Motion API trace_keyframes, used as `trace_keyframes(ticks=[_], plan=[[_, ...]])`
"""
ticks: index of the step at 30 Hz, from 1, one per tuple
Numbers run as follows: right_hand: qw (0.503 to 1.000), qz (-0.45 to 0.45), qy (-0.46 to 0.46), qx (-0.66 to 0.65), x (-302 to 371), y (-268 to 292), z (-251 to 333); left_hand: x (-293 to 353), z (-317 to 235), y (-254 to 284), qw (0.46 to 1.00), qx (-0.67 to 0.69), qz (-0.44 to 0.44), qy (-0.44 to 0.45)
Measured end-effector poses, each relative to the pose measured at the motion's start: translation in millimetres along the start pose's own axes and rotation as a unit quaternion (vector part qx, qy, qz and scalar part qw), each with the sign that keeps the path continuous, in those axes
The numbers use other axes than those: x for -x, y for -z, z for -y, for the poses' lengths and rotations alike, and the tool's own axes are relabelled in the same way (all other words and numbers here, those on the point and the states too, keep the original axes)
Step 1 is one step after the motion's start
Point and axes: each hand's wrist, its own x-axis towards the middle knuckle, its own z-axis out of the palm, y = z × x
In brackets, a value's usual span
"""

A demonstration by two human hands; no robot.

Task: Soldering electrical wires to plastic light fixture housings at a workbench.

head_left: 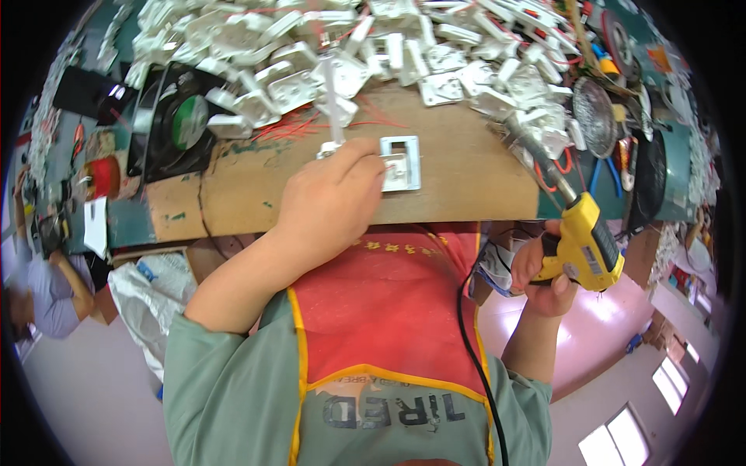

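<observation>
In my right hand (pixel 542 272) is a yellow and black soldering gun (pixel 588 245), its metal barrel slanting up and left over the bench toward the white parts. My left hand (pixel 330 202) rests at the front of the brown work board with fingers curled closed; what they pinch is hidden behind the hand. A small white piece (pixel 327 148) shows beside its knuckles, at the foot of a thin pale upright strip (pixel 332 97). Touching or very close to the left fingers lies a white rectangular plastic frame (pixel 401 163) with a dark opening.
White plastic housings (pixel 295 89) are heaped across the back, with red wires (pixel 303 124) before them. A black fan (pixel 175 124) stands left, near a red wire spool (pixel 102 177). Blue-handled pliers (pixel 604 177) and a round metal dish (pixel 594 116) lie right. A black cable (pixel 464 311) crosses my apron.
</observation>
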Motion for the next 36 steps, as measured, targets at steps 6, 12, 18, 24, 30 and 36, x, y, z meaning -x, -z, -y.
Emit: trace_keyframes(ticks=[6,12,18,24,30,36], plan=[[0.974,-0.131,0.140,0.123,-8,37,23,3,-4,5,0.999,-0.008,0.015,0.030],[0.894,-0.319,0.112,0.294,-20,62,27,2,1,2,0.999,-0.024,-0.020,-0.012],[0.941,-0.284,0.135,0.128,-27,51,13,2,-4,6,0.999,-0.022,0.027,0.041],[0.979,-0.147,0.128,0.061,-24,30,-3,-1,-2,2,1.000,-0.003,0.000,0.007],[0.988,-0.121,0.089,0.030,-19,-3,-18,2,2,1,1.000,-0.007,-0.019,-0.004],[0.995,-0.070,0.058,0.051,-15,-13,-28,5,3,12,1.000,0.016,-0.019,-0.003]])
